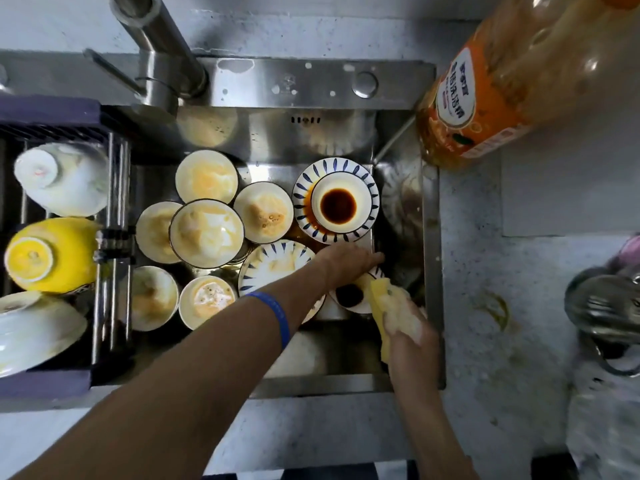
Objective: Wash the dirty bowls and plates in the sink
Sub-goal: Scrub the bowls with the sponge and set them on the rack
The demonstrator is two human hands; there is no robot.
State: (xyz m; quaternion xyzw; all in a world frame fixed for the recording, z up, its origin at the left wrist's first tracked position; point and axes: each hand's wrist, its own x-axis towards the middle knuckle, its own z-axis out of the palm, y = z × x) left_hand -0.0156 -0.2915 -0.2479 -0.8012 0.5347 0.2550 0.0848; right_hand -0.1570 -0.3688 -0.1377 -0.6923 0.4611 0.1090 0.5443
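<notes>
I see sink [431, 237] full of dirty bowls [206, 232] w/ yellow-brown gunk | plate [335, 200] w/ blue marks, dark sauce | L hand [349, 259] fingers straight, on small dish [353, 296] | R hand [414, 344] squeezes soapy yellow sponge [384, 299]

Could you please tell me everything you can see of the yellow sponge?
The yellow sponge is a thick foam block, wet and largely coated in white suds. The right hand grips its near end, fingers wrapped round it, so its far end points into the sink at the right side. That far end lies against the rim of a small sauce-stained dish, just below the left hand. Its underside is hidden.
</notes>
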